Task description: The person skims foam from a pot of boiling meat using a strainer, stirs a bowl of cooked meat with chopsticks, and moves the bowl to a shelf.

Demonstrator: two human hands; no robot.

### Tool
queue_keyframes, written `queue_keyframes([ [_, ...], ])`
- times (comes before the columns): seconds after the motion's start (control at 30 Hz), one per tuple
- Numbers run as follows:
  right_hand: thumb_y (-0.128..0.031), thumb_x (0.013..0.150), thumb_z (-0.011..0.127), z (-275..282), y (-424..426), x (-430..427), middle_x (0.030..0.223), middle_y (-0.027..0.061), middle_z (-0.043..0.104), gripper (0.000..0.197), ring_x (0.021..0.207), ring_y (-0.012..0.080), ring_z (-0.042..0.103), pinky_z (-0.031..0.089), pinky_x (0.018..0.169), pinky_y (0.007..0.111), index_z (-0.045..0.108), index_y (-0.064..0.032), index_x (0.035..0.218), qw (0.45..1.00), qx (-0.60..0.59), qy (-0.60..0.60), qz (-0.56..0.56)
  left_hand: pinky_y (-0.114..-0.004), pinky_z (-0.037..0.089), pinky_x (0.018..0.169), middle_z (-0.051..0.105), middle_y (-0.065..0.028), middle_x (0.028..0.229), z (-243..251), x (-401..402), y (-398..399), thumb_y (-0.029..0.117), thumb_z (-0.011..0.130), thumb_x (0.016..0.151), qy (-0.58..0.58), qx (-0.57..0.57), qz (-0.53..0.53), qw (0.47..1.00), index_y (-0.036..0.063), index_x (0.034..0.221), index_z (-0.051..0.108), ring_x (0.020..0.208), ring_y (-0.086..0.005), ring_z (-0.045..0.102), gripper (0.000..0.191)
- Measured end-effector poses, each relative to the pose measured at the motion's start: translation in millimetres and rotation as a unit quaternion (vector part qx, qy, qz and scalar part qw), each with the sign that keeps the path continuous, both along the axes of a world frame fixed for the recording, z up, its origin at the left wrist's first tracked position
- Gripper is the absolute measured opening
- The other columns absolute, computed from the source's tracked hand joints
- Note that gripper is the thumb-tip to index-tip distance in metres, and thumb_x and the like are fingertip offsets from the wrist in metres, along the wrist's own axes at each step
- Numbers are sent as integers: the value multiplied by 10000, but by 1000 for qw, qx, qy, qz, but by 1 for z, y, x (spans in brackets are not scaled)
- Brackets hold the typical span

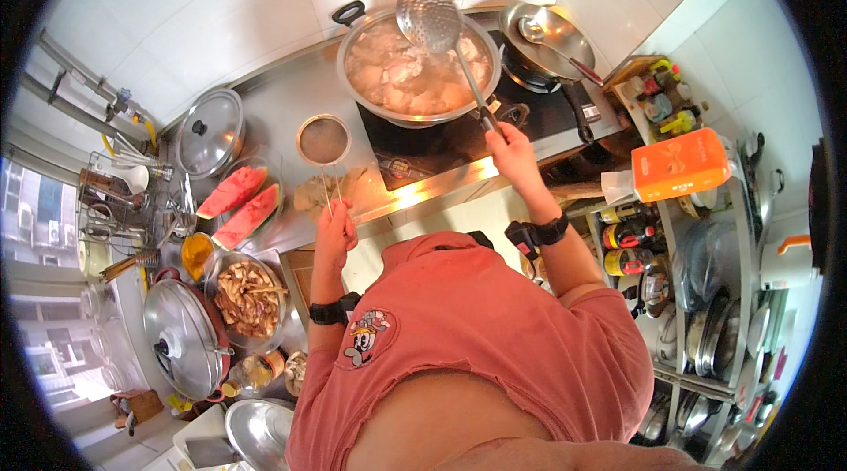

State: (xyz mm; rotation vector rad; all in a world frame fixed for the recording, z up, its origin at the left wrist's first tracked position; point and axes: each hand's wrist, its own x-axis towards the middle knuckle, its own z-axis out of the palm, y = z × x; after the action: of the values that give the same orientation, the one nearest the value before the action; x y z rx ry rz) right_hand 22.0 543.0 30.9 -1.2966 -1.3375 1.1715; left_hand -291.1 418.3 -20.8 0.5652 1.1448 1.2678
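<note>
My left hand [335, 233] grips the wire handle of a fine-mesh strainer [323, 140], which is raised over the steel counter left of the stove. In my right hand [513, 152] is the dark handle of a perforated metal skimmer [430, 18]. Its round head hangs above a wide steel pot [343, 77], overlapping the far rim in view. Chunks of meat [402, 69] lie in steaming liquid inside the pot. A crumpled cloth [317, 195] rests on the counter behind the strainer's handle.
A pan [516, 28] holding a ladle [531, 30] sits right of the pot. Left are a glass-like lid [210, 130], watermelon pieces [246, 216], a bowl of sliced food [248, 302] and a lidded red pot [215, 319]. An orange tissue pack [681, 165] juts out at right.
</note>
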Motion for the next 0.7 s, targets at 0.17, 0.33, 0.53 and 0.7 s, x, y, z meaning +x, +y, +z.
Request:
queue_keyframes([
  [0.17, -131, 768, 571, -8, -1, -22, 837, 198, 600, 396, 782, 333, 598, 473, 684, 373, 517, 4, 1136, 939, 252, -232, -40, -199, 211, 319, 331, 30, 494, 3, -1, -7, 270, 423, 942, -5, 1, 10, 1000, 77, 955, 449, 373, -57, 272, 195],
  [0.33, -99, 745, 561, -11, -15, -28, 808, 183, 531, 542, 707, 360, 553, 454, 637, 436, 412, -55, 1264, 909, 241, -338, -44, -199, 205, 318, 322, 31, 494, 2, 2, -17, 276, 431, 939, -2, 0, 22, 1000, 72, 951, 449, 377, -56, 272, 205],
  [0.53, -92, 745, 544, -22, -17, -32, 826, 178, 513, 566, 714, 364, 542, 452, 613, 442, 381, -71, 1286, 904, 228, -357, -47, -192, 194, 315, 338, 23, 499, 5, 7, -20, 231, 402, 948, -12, -1, 33, 999, 65, 976, 447, 367, -51, 258, 174],
  [0.7, -58, 762, 498, -24, -25, -51, 912, 247, 476, 575, 795, 414, 512, 431, 706, 466, 308, -13, 1304, 936, 180, -303, -9, -189, 199, 320, 338, 27, 499, 9, 12, -18, 226, 406, 947, -13, 17, 15, 1000, 62, 983, 446, 372, -47, 266, 172],
])
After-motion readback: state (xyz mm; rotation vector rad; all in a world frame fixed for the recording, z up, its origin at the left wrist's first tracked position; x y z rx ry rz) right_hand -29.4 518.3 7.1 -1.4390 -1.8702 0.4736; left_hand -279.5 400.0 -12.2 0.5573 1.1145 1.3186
